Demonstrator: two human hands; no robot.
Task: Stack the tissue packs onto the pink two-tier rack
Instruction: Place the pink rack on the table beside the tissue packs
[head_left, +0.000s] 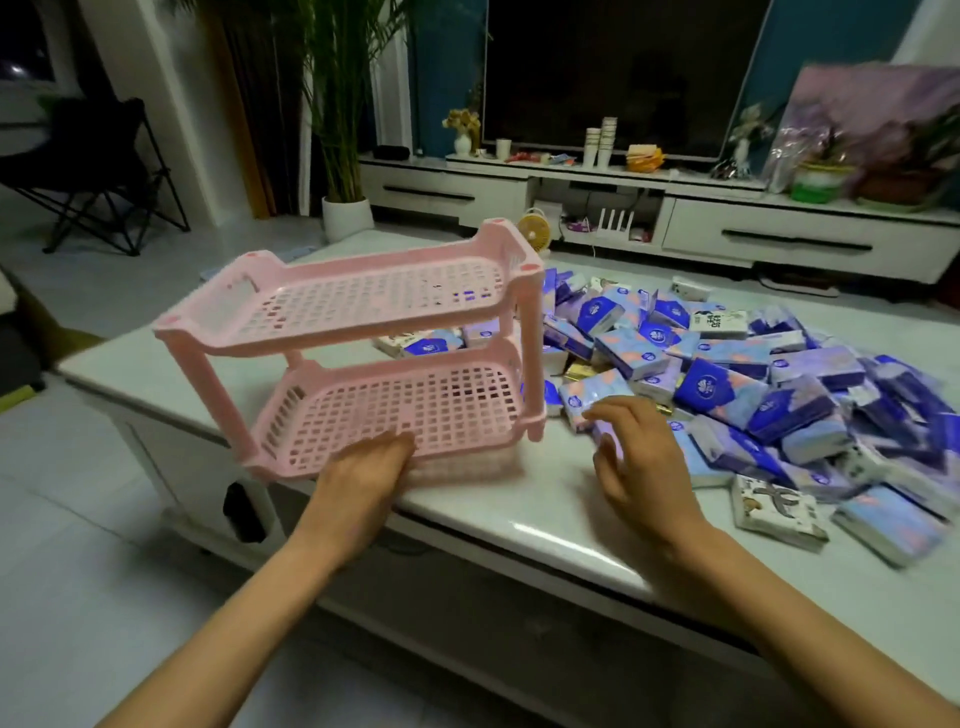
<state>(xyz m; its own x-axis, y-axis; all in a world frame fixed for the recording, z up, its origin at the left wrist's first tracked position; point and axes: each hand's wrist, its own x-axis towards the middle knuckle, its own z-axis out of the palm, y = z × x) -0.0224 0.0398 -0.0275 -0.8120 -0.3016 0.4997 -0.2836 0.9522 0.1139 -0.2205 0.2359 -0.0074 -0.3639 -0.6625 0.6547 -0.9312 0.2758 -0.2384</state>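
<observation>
The pink two-tier rack (363, 358) stands on the left part of the white table (519, 514), and both perforated tiers hold nothing. My left hand (371, 467) lies with straight fingers against the front rim of the lower tier. To the right, a big heap of blue and purple tissue packs (753, 384) covers the table. My right hand (636, 452) hovers at the near edge of the heap, fingers loosely spread over a light blue pack (592, 397), holding nothing.
A white pack with a dark pattern (779, 512) lies at the heap's near edge. Behind the table stand a low TV cabinet (779, 228) with a dark screen, paper cups and vases, a potted plant (343, 130), and a black folding chair (98, 171).
</observation>
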